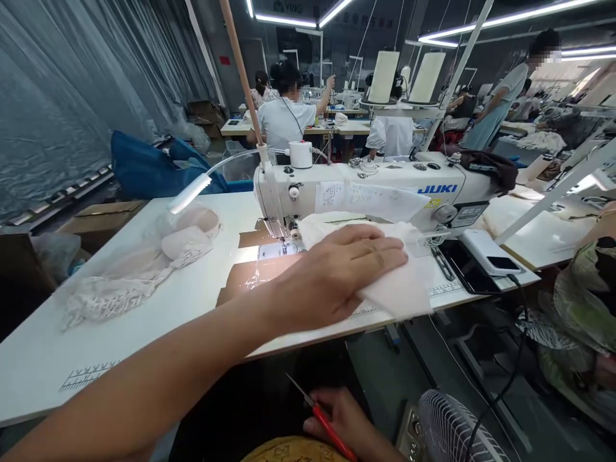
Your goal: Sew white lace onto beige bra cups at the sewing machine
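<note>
My left hand (337, 269) reaches across the table to the right, its fingers bent over pale white fabric (399, 289) in front of the sewing machine's arm. The fabric is slightly blurred, and part of it lies under the hand. Low in the head view, below the table edge, my right hand (344, 417) is closed around a red-handled tool with a thin pointed metal tip (323, 417); its exact kind is unclear. The white JUKI sewing machine (370, 186) stands just behind the fabric, its needle area lit.
Pale lace-edged garment pieces (158, 263) lie on the table's left side. A black phone (469, 266) and a white device with a cable (491, 253) rest at the right. A fan (457, 423) stands below, beside a seated person (577, 321). Other people work behind.
</note>
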### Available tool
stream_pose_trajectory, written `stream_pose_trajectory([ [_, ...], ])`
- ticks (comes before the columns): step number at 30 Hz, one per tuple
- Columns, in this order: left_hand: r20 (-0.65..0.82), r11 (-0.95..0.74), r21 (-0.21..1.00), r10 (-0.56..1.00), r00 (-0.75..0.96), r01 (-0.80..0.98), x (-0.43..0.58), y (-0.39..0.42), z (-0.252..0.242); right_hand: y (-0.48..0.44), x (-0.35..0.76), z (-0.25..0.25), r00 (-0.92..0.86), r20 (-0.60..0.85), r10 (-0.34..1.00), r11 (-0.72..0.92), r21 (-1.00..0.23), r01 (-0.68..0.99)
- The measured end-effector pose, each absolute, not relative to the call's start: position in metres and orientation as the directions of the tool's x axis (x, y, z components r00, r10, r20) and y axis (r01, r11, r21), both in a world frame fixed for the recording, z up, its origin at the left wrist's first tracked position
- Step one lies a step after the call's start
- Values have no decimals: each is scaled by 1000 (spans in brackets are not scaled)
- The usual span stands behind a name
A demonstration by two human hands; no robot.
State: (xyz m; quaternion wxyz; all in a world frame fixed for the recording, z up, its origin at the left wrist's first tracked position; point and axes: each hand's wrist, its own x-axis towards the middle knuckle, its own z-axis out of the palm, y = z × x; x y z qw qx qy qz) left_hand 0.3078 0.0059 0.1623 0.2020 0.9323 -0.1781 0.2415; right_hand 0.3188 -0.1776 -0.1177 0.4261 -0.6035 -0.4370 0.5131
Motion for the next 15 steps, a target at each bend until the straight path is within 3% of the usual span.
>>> stream_pose_trajectory([
  [3, 382, -936, 241, -150, 912, -255, 355, 27, 113, -178, 321, -119, 85, -244, 966, -247, -969, 28],
  [5, 169, -951, 280, -86, 982, -131, 370, 39, 79, -178, 323, -120, 86, -240, 967, -241, -970, 12],
  [8, 33, -918, 397, 5, 999, -8, 373, 44, 49, -175, 327, -120, 85, -241, 967, -243, -970, 17],
  [11, 52, -902, 421, 128, 990, 94, 370, 33, 41, -175, 327, -119, 69, -242, 968, -246, -967, 71],
  [15, 205, -952, 288, 165, 965, 101, 372, 21, 41, -180, 321, -120, 98, -323, 941, -335, -932, 140],
])
